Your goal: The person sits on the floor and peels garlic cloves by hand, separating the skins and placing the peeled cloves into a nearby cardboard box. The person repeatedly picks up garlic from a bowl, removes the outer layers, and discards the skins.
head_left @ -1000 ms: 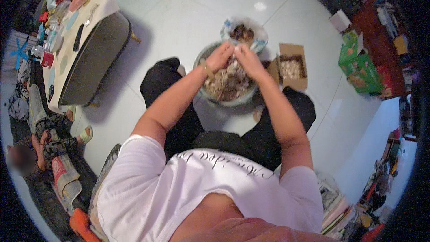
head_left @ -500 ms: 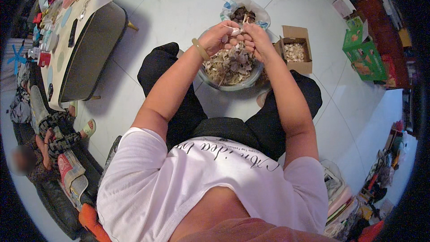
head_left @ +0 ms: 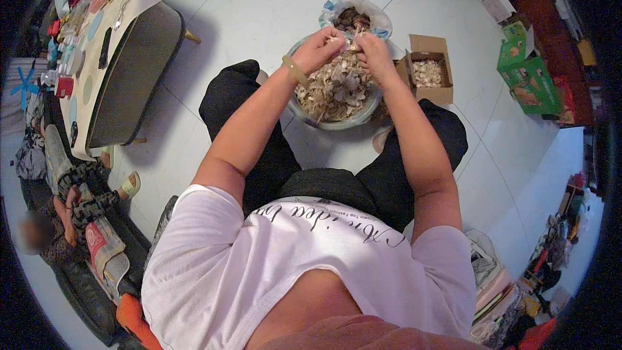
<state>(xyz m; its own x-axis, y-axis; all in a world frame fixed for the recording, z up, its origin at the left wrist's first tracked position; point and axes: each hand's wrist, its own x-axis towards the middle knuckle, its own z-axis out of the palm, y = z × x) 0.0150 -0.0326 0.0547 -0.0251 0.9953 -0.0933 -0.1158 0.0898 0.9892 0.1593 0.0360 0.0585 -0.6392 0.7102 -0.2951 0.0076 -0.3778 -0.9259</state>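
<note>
Both my hands are close together over a basin [head_left: 299, 113] heaped with dry, papery garlic skins [head_left: 337, 91]. My left hand [head_left: 319, 50], with a pale bangle [head_left: 295, 70] at its wrist, is closed in a pinch at the fingertips. Facing it, my right hand [head_left: 376, 55] is closed too, thumb and fingers pressed together. A small whitish piece of garlic [head_left: 350, 44] shows between the two sets of fingertips; its details are too small to make out. Just beyond my hands stands a plastic bag [head_left: 381, 18] holding dark brown clumps [head_left: 353, 21].
Right of the basin, an open cardboard box [head_left: 442, 95] contains whitish garlic cloves [head_left: 426, 73]. A cloth-covered table [head_left: 97, 91] with many small items stands at left. Another person [head_left: 68, 214] is on a dark sofa at far left. A green carton [head_left: 528, 81] lies at right.
My fingers have shifted: the left hand has turned with its knuckles more upward, and the white garlic that showed clearly at its fingertips is now mostly hidden. The hands stay over the basin.
</note>
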